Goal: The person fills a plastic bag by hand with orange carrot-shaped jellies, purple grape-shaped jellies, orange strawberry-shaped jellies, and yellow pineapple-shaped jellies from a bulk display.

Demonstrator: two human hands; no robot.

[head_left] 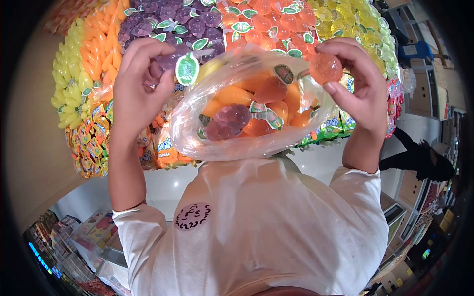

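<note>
My left hand (140,74) is closed around a purple grape-shaped jelly (168,61), whose green-and-white leaf tag (187,69) sticks out to the right. Between finger and thumb, my right hand (358,84) grips a round orange-pink fruit jelly (326,68). A clear plastic bag (197,140) gapes open between my two hands, against my chest. Inside it lie several orange mango-like jellies (234,96), a purple grape-shaped jelly (228,122) and a reddish round jelly (270,90). Both held jellies are outside the bag's mouth, near its rim.
Beyond the bag, a display holds rows of purple (170,15), orange-pink (271,17), yellow (340,19) and long orange jellies (101,44). Packaged sweets (91,140) line its near edge. A person in dark clothes (419,158) is at the right, near shelving.
</note>
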